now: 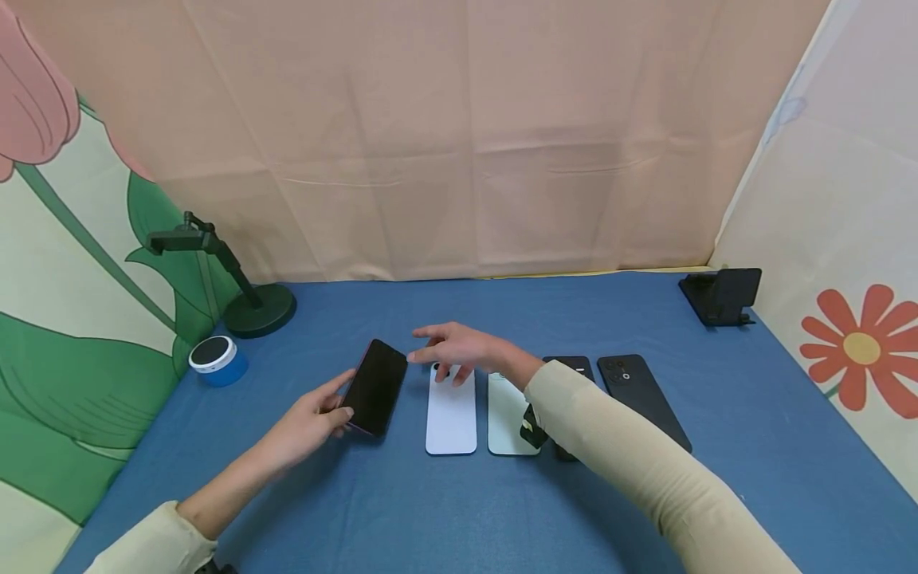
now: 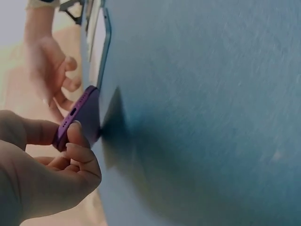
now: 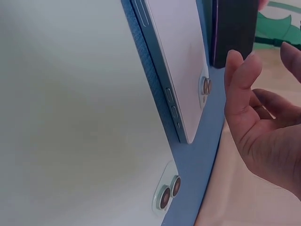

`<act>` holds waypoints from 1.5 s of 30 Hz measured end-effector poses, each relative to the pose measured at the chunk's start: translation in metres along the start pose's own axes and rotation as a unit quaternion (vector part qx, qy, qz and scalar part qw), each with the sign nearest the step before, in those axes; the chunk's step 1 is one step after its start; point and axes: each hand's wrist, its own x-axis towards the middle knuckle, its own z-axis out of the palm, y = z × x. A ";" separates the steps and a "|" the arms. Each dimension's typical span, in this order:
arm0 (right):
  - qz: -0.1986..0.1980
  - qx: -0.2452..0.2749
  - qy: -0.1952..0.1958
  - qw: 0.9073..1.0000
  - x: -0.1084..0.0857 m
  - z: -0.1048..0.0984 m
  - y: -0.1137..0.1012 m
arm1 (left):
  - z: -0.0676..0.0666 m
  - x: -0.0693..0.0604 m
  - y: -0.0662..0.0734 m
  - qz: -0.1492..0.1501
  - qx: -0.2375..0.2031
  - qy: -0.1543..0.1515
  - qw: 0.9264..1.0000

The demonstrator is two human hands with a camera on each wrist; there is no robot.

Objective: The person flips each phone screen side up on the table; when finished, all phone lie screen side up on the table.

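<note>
A smartphone (image 1: 375, 388) with a dark screen and purple edge is tilted off the blue cloth. My left hand (image 1: 315, 418) grips its lower left side between thumb and fingers; the charging-port edge shows in the left wrist view. Close to the phone's upper right corner, my right hand (image 1: 459, 351) reaches across with fingers loosely extended and nothing held; whether a fingertip touches the phone, I cannot tell. Beneath that hand lies a white phone (image 1: 451, 418), back up, its two lenses plain in the right wrist view. Beside it is a pale green phone (image 1: 508, 422), partly covered by the right wrist's gear.
Under the right forearm a black phone (image 1: 574, 363) is mostly hidden, and another dark phone (image 1: 641, 399) lies right of it. A black round-based stand (image 1: 260, 311) and blue-and-white round container (image 1: 221, 367) stand at left. A black folding stand (image 1: 724, 296) is back right.
</note>
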 end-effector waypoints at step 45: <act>-0.057 0.136 0.063 0.987 0.013 0.023 0.005 | 0.005 0.006 -0.005 0.014 -0.128 -0.081 0.988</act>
